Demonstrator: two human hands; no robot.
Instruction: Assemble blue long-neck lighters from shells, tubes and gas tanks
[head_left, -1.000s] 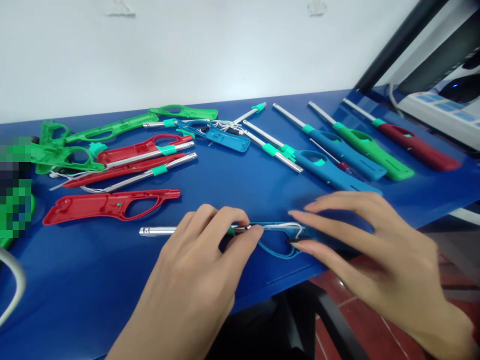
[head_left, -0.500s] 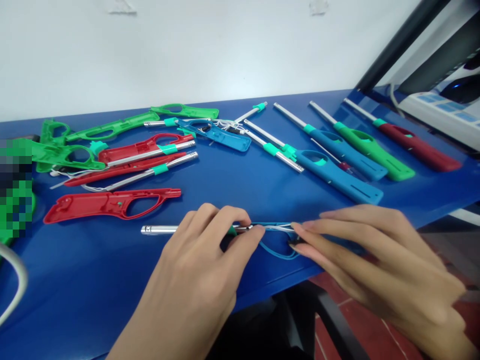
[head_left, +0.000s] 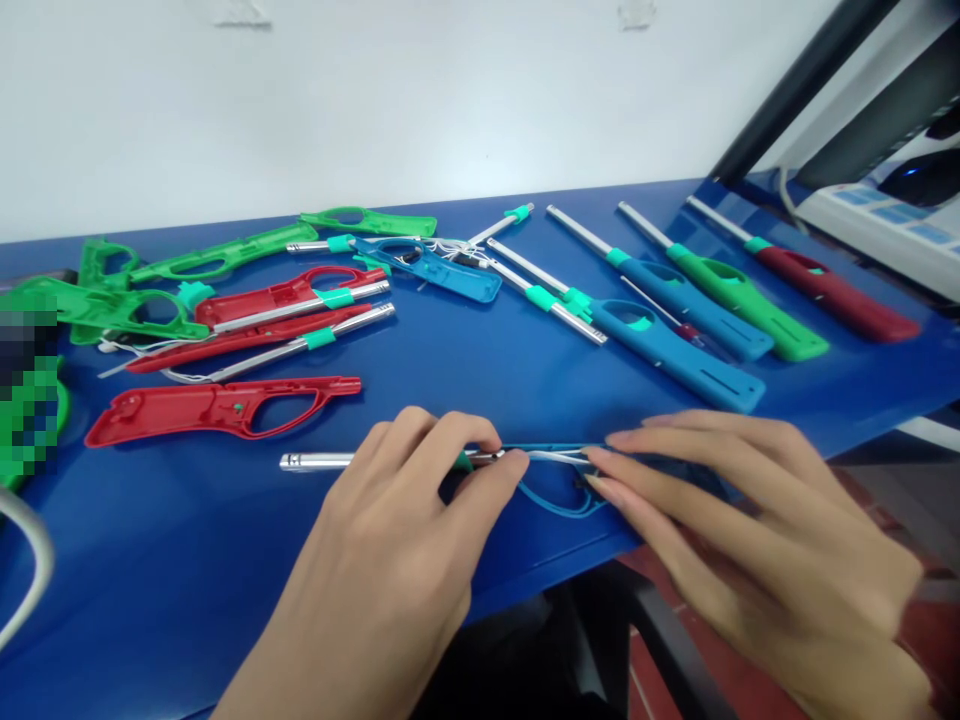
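Observation:
At the table's front edge lies a blue lighter handle half point(head_left: 559, 510), its trigger loop showing between my hands. A silver lighter tube point(head_left: 316, 461) sticks out to the left from under my left hand point(head_left: 401, 510), whose thumb and index finger are closed on the tube's inner end, beside a bit of teal collar. Thin white wires point(head_left: 555, 457) run from there along the handle half to the fingertips of my right hand point(head_left: 765, 530), which pinch at them. A dark part under those fingertips is mostly hidden, as is the right end of the handle half.
Red handle halves point(head_left: 187, 412), green handle halves point(head_left: 225, 255) and loose tubes lie at the left and back. Whole lighters in blue point(head_left: 675, 350), green point(head_left: 757, 300) and red point(head_left: 840, 295) rest at the right, with a screwdriver point(head_left: 660, 312) among them. A power strip point(head_left: 885, 230) stands far right.
My right hand has shifted slightly and its fingers lie flatter over the wires; the dark part beneath is more covered. My left hand stays in place on the tube.

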